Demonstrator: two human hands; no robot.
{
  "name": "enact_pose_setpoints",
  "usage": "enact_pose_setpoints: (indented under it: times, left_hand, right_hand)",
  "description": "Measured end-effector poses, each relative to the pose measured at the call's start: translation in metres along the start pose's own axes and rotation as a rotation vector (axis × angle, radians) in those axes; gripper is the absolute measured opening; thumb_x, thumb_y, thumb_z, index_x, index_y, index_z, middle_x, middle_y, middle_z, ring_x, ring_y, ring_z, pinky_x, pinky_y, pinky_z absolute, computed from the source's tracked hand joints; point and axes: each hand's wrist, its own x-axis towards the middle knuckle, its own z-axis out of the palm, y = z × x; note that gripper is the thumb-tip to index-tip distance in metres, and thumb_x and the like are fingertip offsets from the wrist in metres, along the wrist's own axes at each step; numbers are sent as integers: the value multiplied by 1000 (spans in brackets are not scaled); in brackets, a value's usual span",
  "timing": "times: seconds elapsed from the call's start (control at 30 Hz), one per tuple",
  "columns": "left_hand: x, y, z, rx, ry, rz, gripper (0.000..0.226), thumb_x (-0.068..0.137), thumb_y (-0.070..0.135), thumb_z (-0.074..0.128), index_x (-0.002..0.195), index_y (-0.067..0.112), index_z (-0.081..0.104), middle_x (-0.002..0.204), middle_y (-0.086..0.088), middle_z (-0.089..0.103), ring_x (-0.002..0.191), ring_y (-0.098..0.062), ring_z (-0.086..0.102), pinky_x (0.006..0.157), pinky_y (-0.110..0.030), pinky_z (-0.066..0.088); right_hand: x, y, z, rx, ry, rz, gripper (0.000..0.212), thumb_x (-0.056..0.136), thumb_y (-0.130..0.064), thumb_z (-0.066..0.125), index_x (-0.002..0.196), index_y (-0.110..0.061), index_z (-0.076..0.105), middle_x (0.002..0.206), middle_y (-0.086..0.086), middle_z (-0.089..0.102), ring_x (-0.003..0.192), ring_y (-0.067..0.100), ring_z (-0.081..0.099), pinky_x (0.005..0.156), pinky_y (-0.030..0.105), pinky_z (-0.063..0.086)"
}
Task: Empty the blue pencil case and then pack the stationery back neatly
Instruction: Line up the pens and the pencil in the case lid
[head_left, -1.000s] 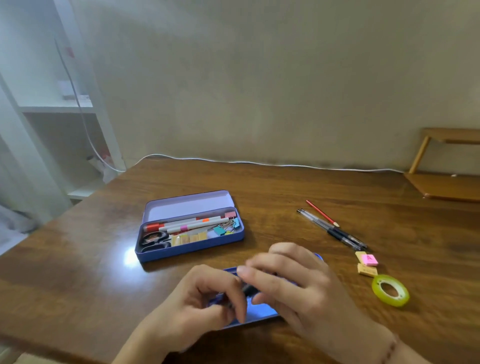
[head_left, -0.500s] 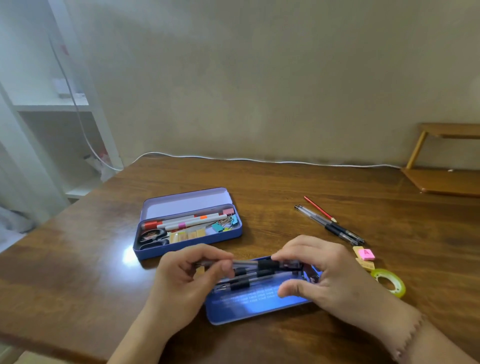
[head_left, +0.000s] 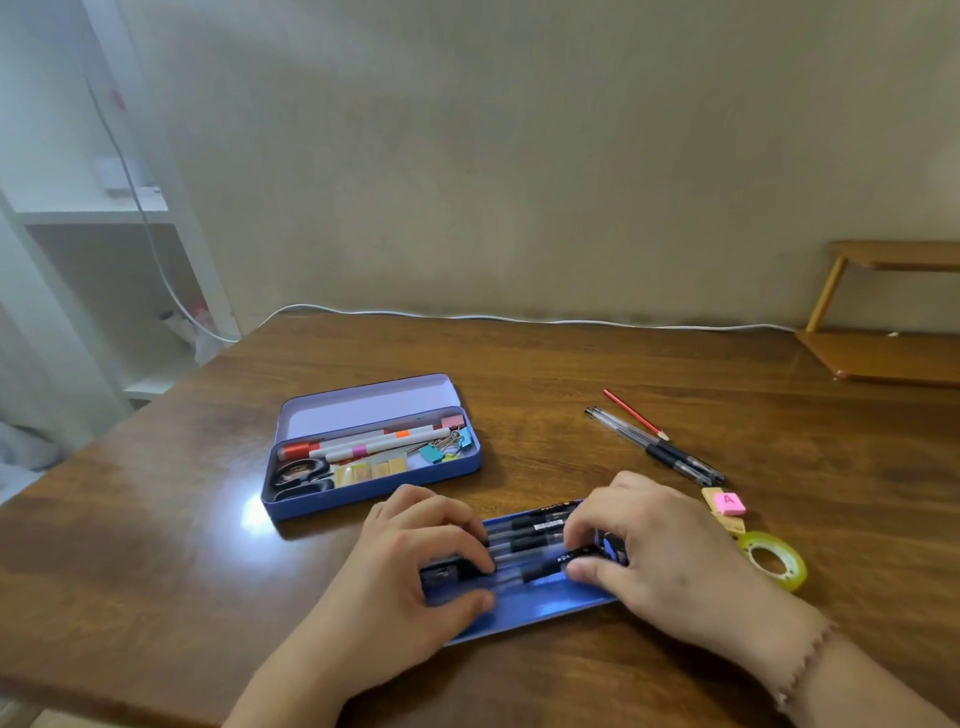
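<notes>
Partly hidden pens (head_left: 535, 540), hands (head_left: 524, 558) covering tray (head_left: 550, 597)

Both hands (head_left: 524, 561) press pens (head_left: 535, 540) (black-gripped) into the blue tray (head_left: 540, 603).

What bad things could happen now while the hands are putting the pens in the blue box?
The pens are round and lie loosely in the shallow blue tray, so they might roll crooked when the left hand and right hand let go. The tape roll and erasers sit close beside the right hand; a sideways move could knock them.
</notes>
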Motion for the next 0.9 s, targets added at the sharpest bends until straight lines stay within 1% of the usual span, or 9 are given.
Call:
enact_pose_setpoints:
  times: [0.13, 0.23, 0.33, 0.4, 0.47, 0.6, 0.73, 0.83, 0.9]
  left_hand:
    - [1, -3, 4, 27, 14, -58, 14, 72, 47, 76, 79, 51, 65, 113, 36, 52, 120, -1, 39, 102, -33, 36]
    - [2, -4, 4, 21, 3, -78, 15, 73, 46, 75, 77, 52, 62, 112, 36, 52, 118, 1, 40, 101, -33, 38]
    - [1, -2, 4, 17, 16, -62, 11, 74, 52, 69, 81, 51, 61, 110, 34, 53, 117, -2, 43, 100, -35, 39]
    - [1, -1, 4, 5, 38, -59, 13, 75, 56, 64, 84, 47, 63, 109, 33, 54, 116, -5, 45, 97, -33, 41]
    - [1, -1, 3, -1, 75, -68, 14, 77, 54, 61, 87, 44, 64, 108, 33, 54, 114, -5, 46, 94, -31, 43]
    - [1, -1, 3, -30, 181, -107, 5, 79, 39, 68, 85, 41, 67, 105, 30, 56, 112, -7, 50, 90, -24, 43]
    - [2, -1, 2, -83, 257, -120, 12, 82, 27, 71, 85, 38, 67, 99, 24, 62, 107, -10, 56, 88, -23, 45]
    - [3, 0, 1, -111, 306, -102, 5, 83, 35, 65, 86, 40, 66, 94, 21, 64, 102, -11, 59, 85, -26, 49]
    - [3, 2, 1, -117, 336, -85, 11, 87, 44, 60, 87, 36, 68, 92, 21, 65, 99, -9, 60, 82, -26, 51]
  right_hand:
    - [2, -3, 4, -25, -13, 43, 22, 81, -57, 62, 98, -42, 65, 95, -25, 53, 94, -1, 47, 79, 23, 47]
    - [5, 10, -1, -64, 25, 127, 23, 80, -57, 62, 98, -42, 66, 93, -24, 58, 93, 0, 51, 78, 27, 48]
    - [10, 39, -17, -169, 300, 417, 15, 80, -47, 70, 91, -37, 70, 86, -16, 62, 91, 14, 56, 64, 31, 48]
    - [12, 56, -23, -292, 278, 659, 19, 81, -45, 70, 97, -33, 71, 89, -9, 61, 89, 16, 54, 57, 27, 44]
    - [13, 64, -21, -338, 203, 777, 24, 81, -46, 70, 100, -32, 71, 91, -8, 63, 88, 15, 55, 54, 25, 46]
    - [15, 59, -20, -388, 180, 776, 16, 84, -44, 67, 96, -35, 70, 94, -8, 61, 92, 15, 53, 51, 24, 40]
    - [17, 47, -19, -465, 132, 706, 15, 85, -47, 64, 94, -36, 68, 92, -10, 59, 98, 15, 53, 49, 24, 33]
    - [19, 46, -16, -453, 141, 692, 13, 87, -44, 63, 94, -34, 69, 91, -10, 61, 92, 13, 51, 50, 24, 34]
    - [19, 44, -15, -456, 201, 682, 14, 91, -40, 59, 95, -33, 69, 92, -9, 63, 89, 13, 50, 58, 27, 38]
